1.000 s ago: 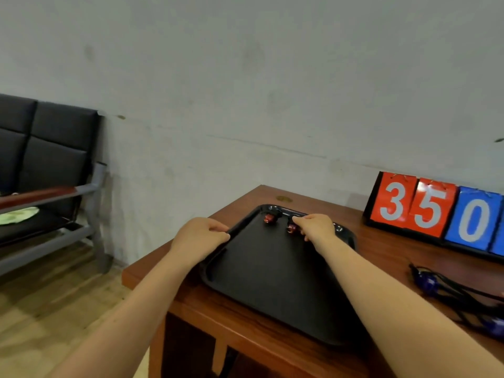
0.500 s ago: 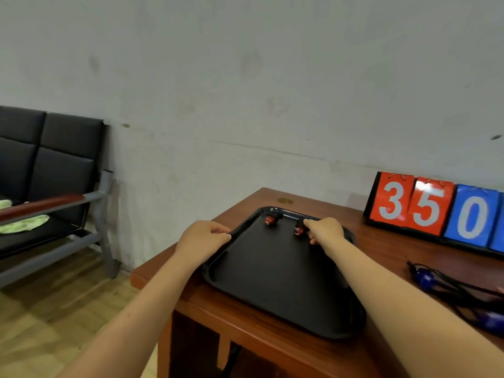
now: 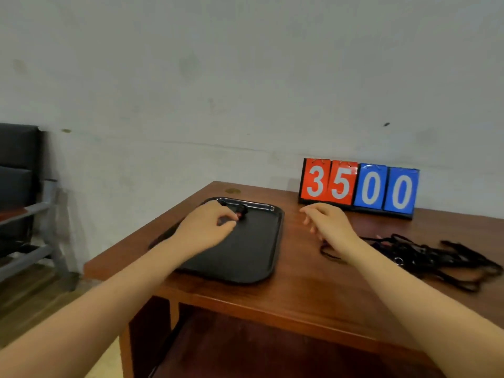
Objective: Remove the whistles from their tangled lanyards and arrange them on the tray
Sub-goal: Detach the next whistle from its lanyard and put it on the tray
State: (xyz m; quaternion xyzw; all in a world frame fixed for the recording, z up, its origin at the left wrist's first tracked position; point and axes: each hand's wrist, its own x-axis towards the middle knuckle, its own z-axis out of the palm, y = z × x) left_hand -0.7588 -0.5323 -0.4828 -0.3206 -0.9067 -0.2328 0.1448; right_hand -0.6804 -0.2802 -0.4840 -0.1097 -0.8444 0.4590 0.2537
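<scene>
A black tray [image 3: 253,257] lies on the left part of the wooden table [image 3: 300,293]. My left hand [image 3: 206,223] rests over the tray's far half, its fingertips touching a small red and black whistle [image 3: 241,211] near the far rim. Whether it grips the whistle I cannot tell. A second whistle is hidden, probably under this hand. My right hand [image 3: 327,223] hovers over the table to the right of the tray, fingers spread and holding nothing. A tangle of black lanyards [image 3: 425,255] lies on the table to the right of that hand.
A flip scoreboard [image 3: 358,186] reading 3500 stands at the back of the table against the grey wall. A black chair with a metal frame [image 3: 24,203] stands at the left on the wooden floor. The table's near edge runs just below the tray.
My right hand left the whistle on the tray and moved right, off the tray. My left hand moved from the tray's left rim onto the whistles. The view swung to the right.
</scene>
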